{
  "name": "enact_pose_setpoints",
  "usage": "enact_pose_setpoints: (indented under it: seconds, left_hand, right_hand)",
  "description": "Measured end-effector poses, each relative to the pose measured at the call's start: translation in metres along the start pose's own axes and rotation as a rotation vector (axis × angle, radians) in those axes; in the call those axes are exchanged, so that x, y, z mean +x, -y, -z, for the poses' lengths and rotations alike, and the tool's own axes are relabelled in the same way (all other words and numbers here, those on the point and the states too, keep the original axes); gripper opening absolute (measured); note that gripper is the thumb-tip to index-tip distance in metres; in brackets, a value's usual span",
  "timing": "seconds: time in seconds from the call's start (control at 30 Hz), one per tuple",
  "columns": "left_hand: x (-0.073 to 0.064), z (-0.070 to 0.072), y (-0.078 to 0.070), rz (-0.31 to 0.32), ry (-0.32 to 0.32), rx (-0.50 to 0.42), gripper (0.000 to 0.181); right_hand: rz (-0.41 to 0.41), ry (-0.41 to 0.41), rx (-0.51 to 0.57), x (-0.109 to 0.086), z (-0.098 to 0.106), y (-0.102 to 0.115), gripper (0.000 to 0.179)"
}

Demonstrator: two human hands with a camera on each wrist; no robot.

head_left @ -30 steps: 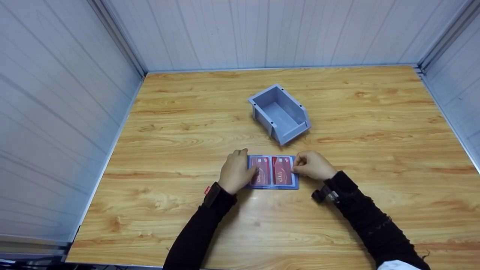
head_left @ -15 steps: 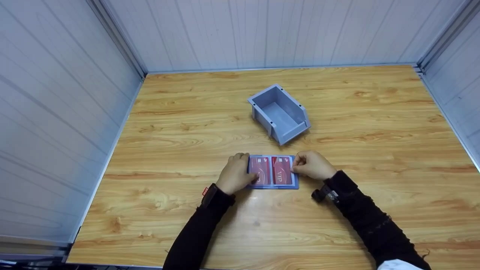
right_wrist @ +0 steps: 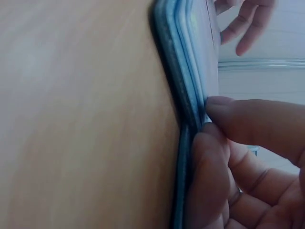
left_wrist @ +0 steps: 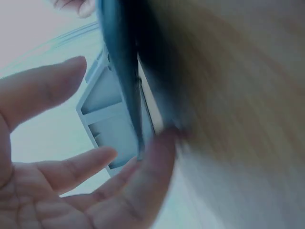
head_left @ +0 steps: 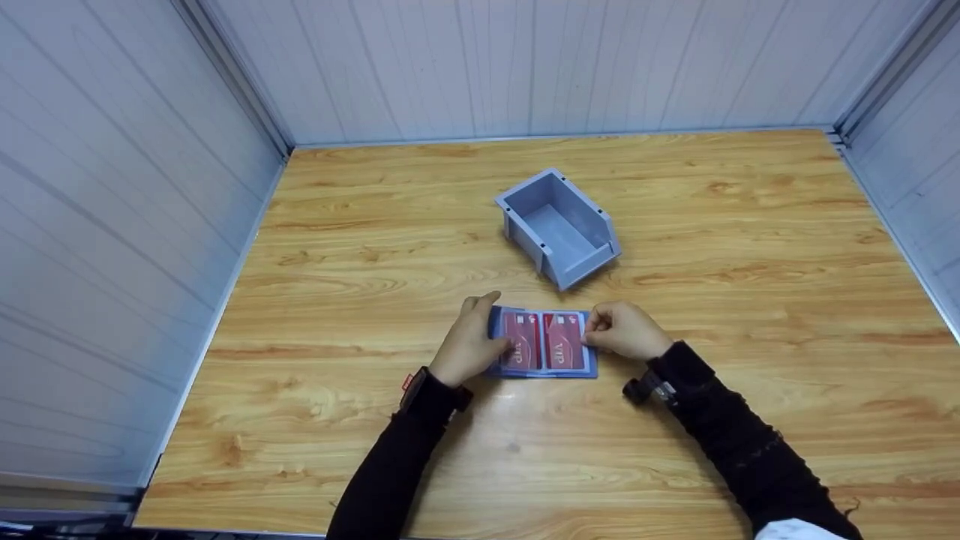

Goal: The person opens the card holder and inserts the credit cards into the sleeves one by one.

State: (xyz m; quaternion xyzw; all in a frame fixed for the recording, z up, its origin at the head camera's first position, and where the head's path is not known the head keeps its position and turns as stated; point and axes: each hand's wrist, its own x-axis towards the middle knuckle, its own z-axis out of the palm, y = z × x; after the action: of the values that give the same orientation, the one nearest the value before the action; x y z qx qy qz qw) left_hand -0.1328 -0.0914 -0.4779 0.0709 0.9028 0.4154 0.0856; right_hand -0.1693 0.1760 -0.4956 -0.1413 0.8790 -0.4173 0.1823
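A blue card holder lies spread on the wood table, its clear sleeves showing two red cards marked VIP. My left hand is at its left side, thumb over the left sleeve. In the left wrist view, the lowest finger meets the edge of the dark teal cover, while the thumb stands apart from it. At the opposite edge my right hand pinches the right sleeves between thumb and bent finger. The right wrist view shows that thumb against the stacked layers.
A grey plastic bin stands just beyond the card holder, its low front turned toward the right hand. White panel walls border the wood table at the back and both sides.
My left hand has shifted slightly and its fingers have spread. The card holder's left edge has lifted a little, showing more blue there. The right hand stays in place.
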Motion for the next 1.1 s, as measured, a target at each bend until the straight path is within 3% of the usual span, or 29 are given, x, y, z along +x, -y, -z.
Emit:
enact_pose_setpoints:
  seconds: [0.3, 0.5, 0.73, 0.93, 1.1]
  left_hand:
    - [-0.001, -0.003, -0.006, -0.032, -0.038, -0.095, 0.094]
    - [-0.004, -0.004, -0.012, -0.093, -0.003, -0.119, 0.101]
    - [-0.007, -0.014, -0.021, -0.152, 0.018, -0.027, 0.100]
    - [-0.006, -0.022, -0.028, -0.192, 0.046, -0.005, 0.094]
    - [-0.004, -0.032, -0.033, -0.280, 0.049, 0.046, 0.089]
  right_hand:
    - [0.021, -0.016, -0.046, -0.001, 0.000, 0.003, 0.011]
    - [0.026, -0.019, -0.067, -0.001, 0.000, 0.002, 0.011]
    - [0.011, -0.012, -0.056, -0.001, 0.001, 0.001, 0.011]
    - [0.011, -0.007, -0.033, -0.001, 0.000, 0.001, 0.010]
    - [0.012, -0.001, -0.012, -0.001, 0.000, 0.000, 0.009]
